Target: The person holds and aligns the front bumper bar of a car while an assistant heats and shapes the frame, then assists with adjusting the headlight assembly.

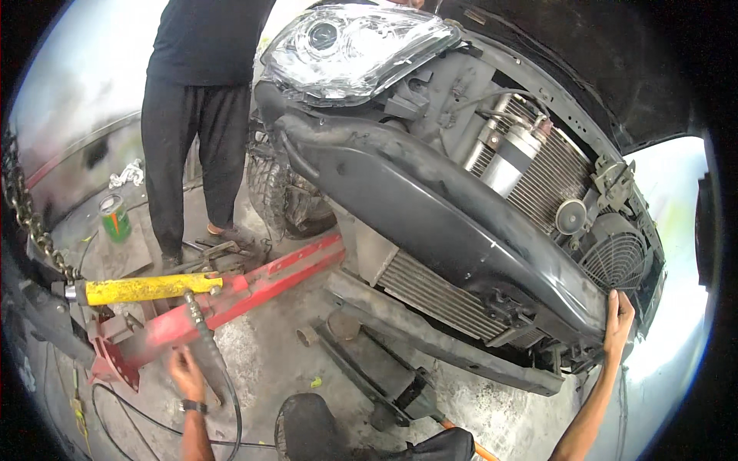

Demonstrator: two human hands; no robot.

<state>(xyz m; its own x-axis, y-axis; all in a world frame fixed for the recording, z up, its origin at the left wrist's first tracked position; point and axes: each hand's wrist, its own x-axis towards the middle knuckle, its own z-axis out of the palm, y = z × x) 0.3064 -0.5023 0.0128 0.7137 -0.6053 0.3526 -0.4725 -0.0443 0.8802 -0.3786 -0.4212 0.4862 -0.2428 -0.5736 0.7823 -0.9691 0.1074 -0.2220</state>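
In front of me a black bumper beam [430,196] runs slantwise across the front of a car. My right hand [617,319] grips its right end, thumb up along the edge and fingers curled round it. My left hand [187,376], with a dark watch at the wrist, is low on the left, just below a red steel beam [284,280]. Its fingers point up and look slightly apart, with nothing visible in them. A yellow hydraulic ram [154,289] lies above the red beam, and a black hose [211,343] hangs from it past my left hand.
A headlight [361,50], radiator [553,173] and round fan [615,257] sit in the car's front. A lower crossmember [446,330] spans beneath, near a floor jack [384,380]. Another person [196,131] stands back left, near a green can [115,219]. A chain [34,219] hangs at far left.
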